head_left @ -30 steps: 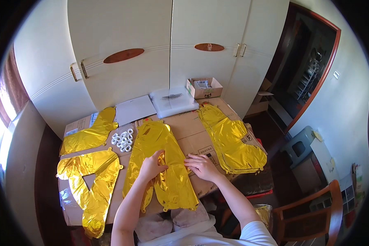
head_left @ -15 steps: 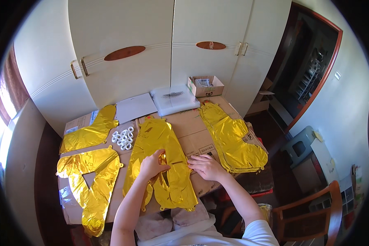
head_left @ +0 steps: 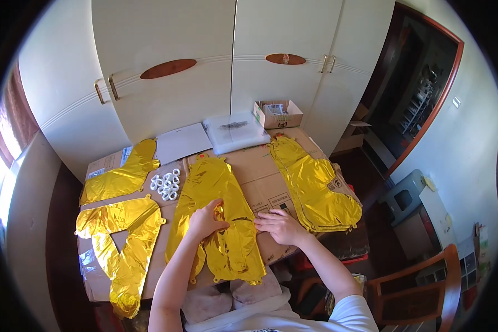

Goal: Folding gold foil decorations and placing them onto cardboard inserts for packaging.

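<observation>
Flat, shiny gold foil piece with edge tabs (head_left: 213, 180) lies just right of the clustered small white rings (head_left: 166, 184); left hand (head_left: 206, 220), right and nearside of the rings, thumb and fingers parted over creased foil, whether pinching I cannot tell. Right hand (head_left: 279, 226), farther right of the rings: fingers loosely extended at the foil's edge, gripping nothing visible. My judgement: steady that edge with flat fingertips, work creases gently; thin film probably tears.

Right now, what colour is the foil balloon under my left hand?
Shiny yellow-gold; the foil balloon shows best in the head view.
</observation>
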`<action>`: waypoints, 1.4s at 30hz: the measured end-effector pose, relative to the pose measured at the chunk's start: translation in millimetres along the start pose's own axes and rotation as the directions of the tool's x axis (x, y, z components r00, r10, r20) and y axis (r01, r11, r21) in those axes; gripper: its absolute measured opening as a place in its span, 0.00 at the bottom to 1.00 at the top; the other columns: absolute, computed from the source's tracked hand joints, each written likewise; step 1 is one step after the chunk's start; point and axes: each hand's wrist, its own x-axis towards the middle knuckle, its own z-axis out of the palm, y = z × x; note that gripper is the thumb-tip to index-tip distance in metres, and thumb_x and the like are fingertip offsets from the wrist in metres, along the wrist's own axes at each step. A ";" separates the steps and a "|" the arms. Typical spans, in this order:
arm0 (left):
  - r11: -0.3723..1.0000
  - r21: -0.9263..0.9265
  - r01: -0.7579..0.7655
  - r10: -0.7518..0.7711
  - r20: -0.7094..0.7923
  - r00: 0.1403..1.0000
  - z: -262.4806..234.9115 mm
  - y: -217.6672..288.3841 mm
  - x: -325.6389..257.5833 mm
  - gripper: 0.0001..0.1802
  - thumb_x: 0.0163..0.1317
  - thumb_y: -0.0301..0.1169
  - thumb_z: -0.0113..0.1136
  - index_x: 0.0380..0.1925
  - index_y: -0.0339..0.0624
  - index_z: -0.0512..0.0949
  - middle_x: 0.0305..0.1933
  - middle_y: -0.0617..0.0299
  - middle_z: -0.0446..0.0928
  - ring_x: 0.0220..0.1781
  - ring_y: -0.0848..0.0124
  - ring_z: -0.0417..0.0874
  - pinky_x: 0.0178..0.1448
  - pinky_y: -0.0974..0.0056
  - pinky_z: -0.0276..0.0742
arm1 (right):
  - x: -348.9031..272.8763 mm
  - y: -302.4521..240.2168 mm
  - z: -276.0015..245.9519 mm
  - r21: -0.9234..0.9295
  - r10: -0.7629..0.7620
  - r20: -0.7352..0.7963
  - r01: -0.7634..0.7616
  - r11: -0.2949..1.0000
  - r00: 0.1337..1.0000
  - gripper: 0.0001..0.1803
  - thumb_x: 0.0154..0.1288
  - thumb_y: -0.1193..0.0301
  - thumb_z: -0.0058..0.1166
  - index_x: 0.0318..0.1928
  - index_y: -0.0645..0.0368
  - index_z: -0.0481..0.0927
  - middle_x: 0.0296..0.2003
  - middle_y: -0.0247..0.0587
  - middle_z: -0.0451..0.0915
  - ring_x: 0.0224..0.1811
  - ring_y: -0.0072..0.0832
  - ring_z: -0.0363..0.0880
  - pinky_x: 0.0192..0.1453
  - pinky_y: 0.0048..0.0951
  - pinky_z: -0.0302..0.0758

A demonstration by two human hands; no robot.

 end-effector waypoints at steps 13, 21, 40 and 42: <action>1.000 0.011 -0.005 0.005 0.033 0.999 -1.5 0.1 0.6 0.48 0.38 0.45 0.77 0.65 0.53 0.69 0.30 0.57 0.82 0.37 0.58 0.85 0.44 0.57 0.78 | 5.8 -10.6 1.1 0.033 0.068 -0.068 -0.066 0.997 0.995 0.15 0.63 0.68 0.57 0.50 0.53 0.82 0.52 0.34 0.82 0.61 0.31 0.75 0.67 0.39 0.64; 1.000 -0.013 -0.019 0.019 0.029 0.999 -2.0 -2.8 0.7 0.48 0.39 0.43 0.77 0.65 0.53 0.69 0.27 0.60 0.82 0.32 0.62 0.84 0.40 0.59 0.78 | 4.5 -9.4 3.3 0.016 0.025 -0.075 -0.024 1.000 0.997 0.16 0.63 0.69 0.57 0.51 0.54 0.83 0.53 0.33 0.82 0.61 0.28 0.75 0.67 0.37 0.64; 0.996 -0.080 -0.030 0.028 -0.016 0.999 -1.8 -5.8 1.0 0.44 0.41 0.43 0.76 0.62 0.48 0.72 0.25 0.62 0.81 0.30 0.64 0.84 0.39 0.61 0.78 | 5.4 -13.8 0.6 -0.026 0.000 -0.095 -0.002 1.000 0.996 0.13 0.61 0.70 0.58 0.46 0.53 0.85 0.51 0.32 0.83 0.60 0.28 0.77 0.65 0.36 0.66; 1.000 -0.027 -0.011 0.011 -0.010 1.000 -4.6 -0.2 -0.4 0.41 0.43 0.44 0.74 0.61 0.48 0.73 0.30 0.59 0.82 0.35 0.62 0.84 0.43 0.59 0.78 | 4.9 -14.2 1.4 -0.028 0.008 -0.101 -0.011 1.000 0.995 0.13 0.60 0.71 0.58 0.46 0.53 0.85 0.51 0.32 0.83 0.60 0.29 0.77 0.64 0.37 0.67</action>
